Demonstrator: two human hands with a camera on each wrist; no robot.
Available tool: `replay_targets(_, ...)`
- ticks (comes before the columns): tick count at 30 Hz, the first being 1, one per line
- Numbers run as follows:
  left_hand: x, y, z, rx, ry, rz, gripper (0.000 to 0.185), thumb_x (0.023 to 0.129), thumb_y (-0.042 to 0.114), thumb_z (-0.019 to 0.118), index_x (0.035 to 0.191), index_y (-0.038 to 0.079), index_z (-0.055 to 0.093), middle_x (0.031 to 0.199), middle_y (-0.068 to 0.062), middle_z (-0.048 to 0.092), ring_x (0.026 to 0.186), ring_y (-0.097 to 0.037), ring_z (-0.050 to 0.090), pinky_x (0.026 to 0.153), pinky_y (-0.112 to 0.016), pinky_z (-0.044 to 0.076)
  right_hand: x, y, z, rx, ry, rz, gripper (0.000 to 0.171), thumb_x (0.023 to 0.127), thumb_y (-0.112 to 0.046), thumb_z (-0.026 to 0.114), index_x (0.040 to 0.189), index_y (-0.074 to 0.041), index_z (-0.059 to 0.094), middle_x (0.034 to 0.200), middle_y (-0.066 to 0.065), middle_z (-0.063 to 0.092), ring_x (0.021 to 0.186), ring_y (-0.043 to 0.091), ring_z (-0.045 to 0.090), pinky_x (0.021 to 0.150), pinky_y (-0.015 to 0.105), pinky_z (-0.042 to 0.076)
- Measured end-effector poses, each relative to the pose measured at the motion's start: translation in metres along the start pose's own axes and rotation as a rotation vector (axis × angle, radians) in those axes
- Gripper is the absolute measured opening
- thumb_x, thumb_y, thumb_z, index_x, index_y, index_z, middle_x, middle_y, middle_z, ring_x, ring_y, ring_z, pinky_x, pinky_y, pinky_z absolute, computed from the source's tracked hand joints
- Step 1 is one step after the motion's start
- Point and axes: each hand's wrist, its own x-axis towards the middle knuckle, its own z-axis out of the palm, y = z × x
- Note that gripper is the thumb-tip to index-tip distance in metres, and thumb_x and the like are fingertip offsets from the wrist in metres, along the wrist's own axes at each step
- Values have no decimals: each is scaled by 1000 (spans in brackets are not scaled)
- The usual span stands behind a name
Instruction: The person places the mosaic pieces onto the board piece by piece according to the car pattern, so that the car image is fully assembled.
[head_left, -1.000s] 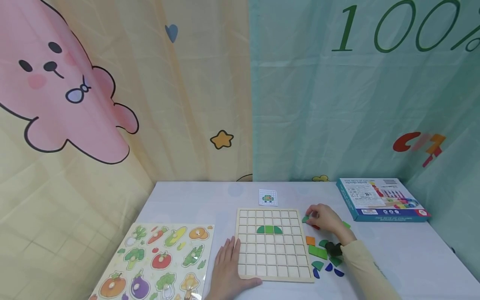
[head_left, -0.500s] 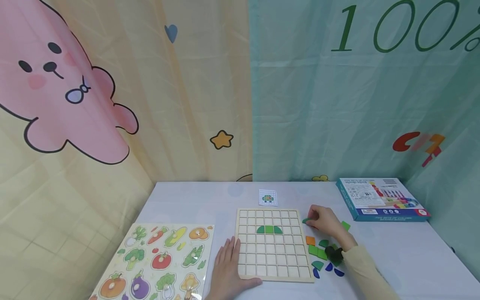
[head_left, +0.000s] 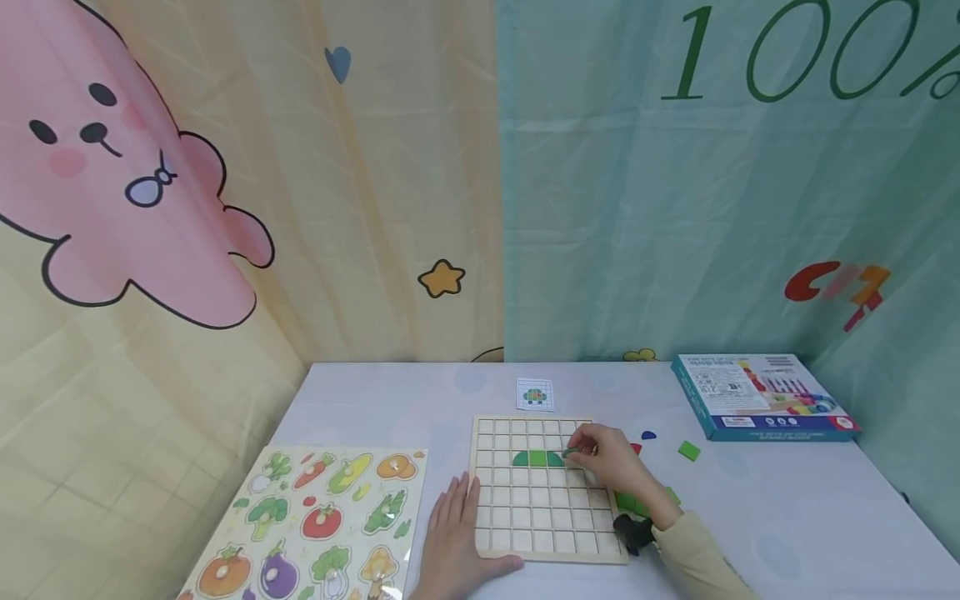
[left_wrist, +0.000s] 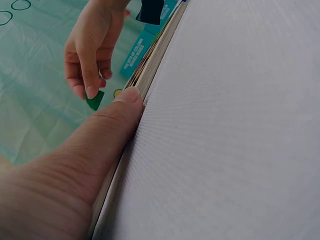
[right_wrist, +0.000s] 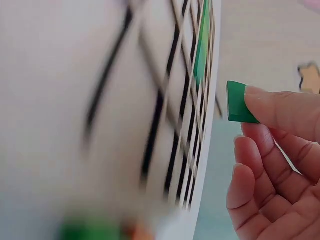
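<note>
Green piece (right_wrist: 239,103) pinched in right hand (head_left: 611,462); backdrop (head_left: 750,167) reads "100".

Pale matt wooden grid board (head_left: 547,492), smooth painted green piece (right_wrist: 239,103), glossy cardboard box (head_left: 761,398).

The white table (head_left: 795,508) carries a grid board (head_left: 542,517), vegetable puzzle (head_left: 315,521) and box (head_left: 761,398).

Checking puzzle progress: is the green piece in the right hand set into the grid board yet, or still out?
Out: the right hand pinches the green piece above the grid board.
</note>
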Motion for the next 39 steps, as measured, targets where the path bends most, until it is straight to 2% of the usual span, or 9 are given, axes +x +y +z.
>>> replay_targets(4,0,0,0,12,-20,-11,127,58,87,55,148,3,27,153,-14,24,141,-31,15,112,-47,14,0,-15,18,44,-42,-35,15,79,-8,76,78,-16,64,70,-9,54,65,11,49,55,24,43)
replay_targets(11,1,0,0,16,-30,-18,128,58,88,54,149,3,27,153,-14,23,141,-31,15,113,-47,14,7,-32,41,99,-62,-114,13,78,-8,77,75,-15,66,70,-12,57,63,7,49,55,23,45)
replay_targets(17,0,-1,0,23,-1,-5,127,58,87,55,148,3,29,153,-14,26,141,-31,17,112,-46,15,13,-42,55,74,-107,-101,8,81,-10,75,79,-15,69,70,-13,57,63,7,47,55,22,43)
replay_targets(22,0,-1,1,29,-14,-8,127,58,87,56,149,3,27,153,-13,24,141,-30,15,113,-46,13,16,-47,61,56,-128,-66,5,82,-12,74,81,-14,69,68,-12,55,61,8,46,53,22,40)
replay_targets(39,0,-2,1,26,-25,-7,127,58,89,52,149,4,26,154,-13,22,142,-29,13,113,-45,10,20,-52,69,31,-162,-87,7,82,-12,74,79,-15,68,67,-13,56,59,5,48,55,22,43)
